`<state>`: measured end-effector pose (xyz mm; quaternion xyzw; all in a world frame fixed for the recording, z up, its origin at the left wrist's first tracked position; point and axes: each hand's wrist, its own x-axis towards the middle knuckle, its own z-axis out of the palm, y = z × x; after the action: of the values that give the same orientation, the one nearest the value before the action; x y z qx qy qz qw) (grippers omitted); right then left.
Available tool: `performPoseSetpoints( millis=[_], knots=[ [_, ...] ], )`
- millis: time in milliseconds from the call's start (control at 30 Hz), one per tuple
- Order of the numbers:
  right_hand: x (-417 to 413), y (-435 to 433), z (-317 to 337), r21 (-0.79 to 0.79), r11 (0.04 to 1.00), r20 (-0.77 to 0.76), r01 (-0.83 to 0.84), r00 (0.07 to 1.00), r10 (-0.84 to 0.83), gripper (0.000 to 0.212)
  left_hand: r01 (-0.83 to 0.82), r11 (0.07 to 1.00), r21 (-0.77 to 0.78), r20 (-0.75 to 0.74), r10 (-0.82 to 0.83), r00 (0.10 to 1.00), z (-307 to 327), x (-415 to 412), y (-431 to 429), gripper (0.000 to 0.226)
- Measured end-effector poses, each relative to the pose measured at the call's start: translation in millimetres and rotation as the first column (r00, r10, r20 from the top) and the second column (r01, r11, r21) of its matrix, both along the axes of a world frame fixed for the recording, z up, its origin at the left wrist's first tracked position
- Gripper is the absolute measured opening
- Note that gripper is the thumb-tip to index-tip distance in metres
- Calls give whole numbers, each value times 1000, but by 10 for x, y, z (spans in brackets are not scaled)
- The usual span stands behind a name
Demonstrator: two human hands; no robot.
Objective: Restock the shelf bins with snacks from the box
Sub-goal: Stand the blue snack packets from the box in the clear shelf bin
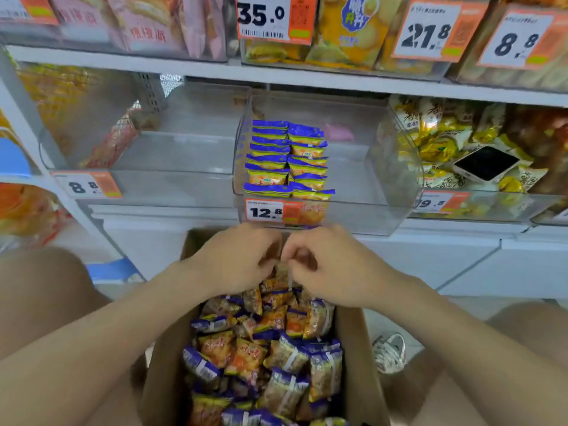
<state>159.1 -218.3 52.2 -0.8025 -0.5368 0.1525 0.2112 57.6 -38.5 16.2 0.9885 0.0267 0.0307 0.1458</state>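
A brown cardboard box (353, 358) stands on the floor between my knees, full of small blue-and-orange snack packets (261, 348). My left hand (236, 259) and my right hand (325, 265) meet over the box's far end, fingers curled around snack packets (281, 273) held upright between them. Above them a clear shelf bin (368, 186) with a 12.8 price tag (266, 212) holds two neat rows of the same packets (287, 159) on its left side.
To the left sits a clear bin (172, 155) with an 8.8 tag. To the right a bin of yellow snacks carries a phone (487, 164) on top. A shelf (215, 70) of bagged snacks runs above. A white shoe (388, 353) lies on the floor at right.
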Motion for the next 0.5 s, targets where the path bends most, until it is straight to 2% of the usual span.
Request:
performPoseSetpoints(
  millis=[33,100,167,233,333,400,467,500],
  knots=[
    [-94,0,-142,-89,993,23,-81,996,83,14,43,999,12,-135,-41,990,-119,-36,-42,9],
    [-237,17,-447,-266,946,67,-184,976,208,15,113,992,63,-394,-79,916,-353,-89,-117,12],
    [-323,15,-747,-447,875,131,-186,954,270,10,189,977,100,-579,-98,810,-552,-116,-172,6],
    [-366,-2,-1008,-563,810,187,-161,931,315,17,222,972,79,-732,-95,674,-669,-145,-199,22],
    [-376,-12,-1235,-665,728,171,-168,914,368,30,260,966,16,-845,-125,519,-725,-200,-193,57],
    [-372,7,-1292,-697,695,161,-178,905,394,23,383,923,36,-888,-146,435,-803,-272,-176,72],
    [-368,50,-1289,-698,686,152,-206,893,423,19,508,858,78,-917,-139,374,-936,-358,-164,76],
    [-368,77,-1279,-689,687,139,-229,889,436,23,521,849,87,-918,-135,372,-1009,-399,-146,70]
  ],
)
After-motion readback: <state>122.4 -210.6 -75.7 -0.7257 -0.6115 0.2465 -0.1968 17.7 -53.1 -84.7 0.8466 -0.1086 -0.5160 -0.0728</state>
